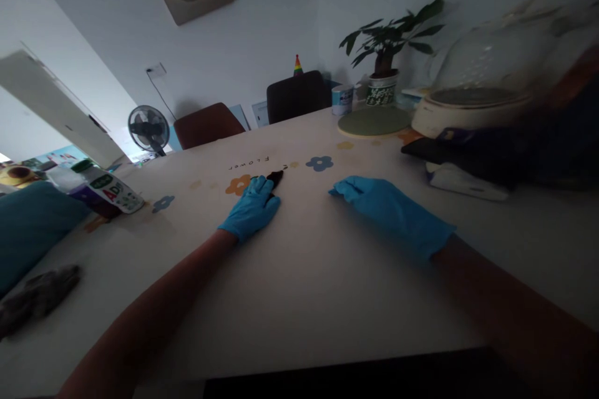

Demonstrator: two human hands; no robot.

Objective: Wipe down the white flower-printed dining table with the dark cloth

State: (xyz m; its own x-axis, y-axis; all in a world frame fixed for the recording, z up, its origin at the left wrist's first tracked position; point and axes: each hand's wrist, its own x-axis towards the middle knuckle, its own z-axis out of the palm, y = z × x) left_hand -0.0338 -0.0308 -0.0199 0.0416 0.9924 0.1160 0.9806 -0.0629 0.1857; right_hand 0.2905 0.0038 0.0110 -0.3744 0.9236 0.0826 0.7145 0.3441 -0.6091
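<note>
My left hand (253, 209), in a blue glove, rests on the white table with its fingers closed over a small dark, soft-looking piece (276, 178). Part of that piece sticks out beyond the fingers; the rest is covered, so its kind is unclear. It lies beside an orange flower print (238, 184). My right hand (381, 202), gloved in blue too, hovers over or touches the tabletop farther right. Its fingers are curled together, and whatever may be inside them is hidden.
A white bottle with a green cap (113, 188) leans at the left, and a crumpled dark cloth (40, 299) lies near the left edge. At right are a green round mat (374, 120), a potted plant (382, 84), a glass-lidded appliance (472, 109) and a white object (463, 181).
</note>
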